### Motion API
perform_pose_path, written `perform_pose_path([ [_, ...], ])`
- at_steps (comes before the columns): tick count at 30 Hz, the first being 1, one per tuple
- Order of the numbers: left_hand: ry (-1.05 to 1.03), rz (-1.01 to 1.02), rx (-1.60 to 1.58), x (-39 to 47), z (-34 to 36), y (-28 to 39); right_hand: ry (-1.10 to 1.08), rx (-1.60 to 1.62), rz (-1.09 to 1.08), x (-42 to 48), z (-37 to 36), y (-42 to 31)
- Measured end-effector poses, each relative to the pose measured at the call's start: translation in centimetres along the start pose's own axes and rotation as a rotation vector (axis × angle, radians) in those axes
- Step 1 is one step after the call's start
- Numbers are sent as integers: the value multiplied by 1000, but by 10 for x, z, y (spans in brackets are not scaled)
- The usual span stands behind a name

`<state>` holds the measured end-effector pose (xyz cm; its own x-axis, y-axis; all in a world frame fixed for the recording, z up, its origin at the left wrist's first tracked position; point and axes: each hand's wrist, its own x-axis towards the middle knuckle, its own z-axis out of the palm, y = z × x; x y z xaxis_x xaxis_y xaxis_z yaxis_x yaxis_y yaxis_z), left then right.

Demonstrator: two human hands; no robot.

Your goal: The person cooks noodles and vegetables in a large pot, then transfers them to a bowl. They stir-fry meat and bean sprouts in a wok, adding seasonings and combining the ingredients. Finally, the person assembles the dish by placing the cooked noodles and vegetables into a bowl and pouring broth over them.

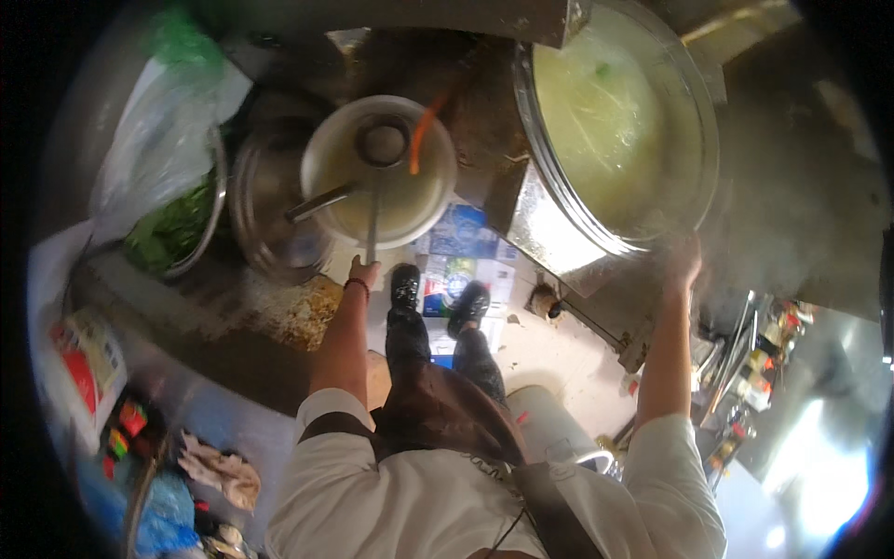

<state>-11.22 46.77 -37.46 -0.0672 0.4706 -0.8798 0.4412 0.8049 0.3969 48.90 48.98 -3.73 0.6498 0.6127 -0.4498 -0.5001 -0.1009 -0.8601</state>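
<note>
My left hand (364, 271) is closed around the handle of a metal ladle (375, 220). The ladle's round bowl (383, 142) is over a white bucket (311, 157) of cloudy liquid; whether it dips in is unclear. Across the bucket's left rim lies a second metal handle (321, 202). An orange strip (421, 143) hangs at the bucket's far right side. My right hand (682, 262) grips the near rim of a large metal pot (559, 199), its fingers partly blurred. Pale yellowish liquid (601, 133) with light strands fills much of this pot.
To the left are a metal pot (262, 202) and a container of leafy greens (171, 230) under clear plastic (157, 133). Flattened printed cardboard (454, 279) lies beneath my shoes. A pale bin (552, 426) stands beside my legs. Bottles and utensils (761, 356) crowd the right.
</note>
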Motion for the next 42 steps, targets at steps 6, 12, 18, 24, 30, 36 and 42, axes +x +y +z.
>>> perform_pose_path([
  [6, -931, -234, -1510, -1, -9, 45, 213, -1541, -495, -22, 42, 14],
  [12, -358, -135, -1016, -30, -60, 131, -431, -1498, -856, -84, 140, 20],
  [18, 516, 425, 685, -125, -88, 109, -564, -1481, -1010, -168, 122, 22],
  [24, 551, 307, 794, -267, -99, 142, -695, -1431, -906, -225, 49, 33],
  [30, 582, 909, 315, -397, -109, 43, -655, -1361, -576, -276, -97, 63],
  [36, 247, 818, 192, -573, -70, 93, -627, -1426, -322, -335, -222, 62],
  [42, -174, 989, 294, -524, -21, 255, -453, -1451, -125, -359, -244, 41],
])
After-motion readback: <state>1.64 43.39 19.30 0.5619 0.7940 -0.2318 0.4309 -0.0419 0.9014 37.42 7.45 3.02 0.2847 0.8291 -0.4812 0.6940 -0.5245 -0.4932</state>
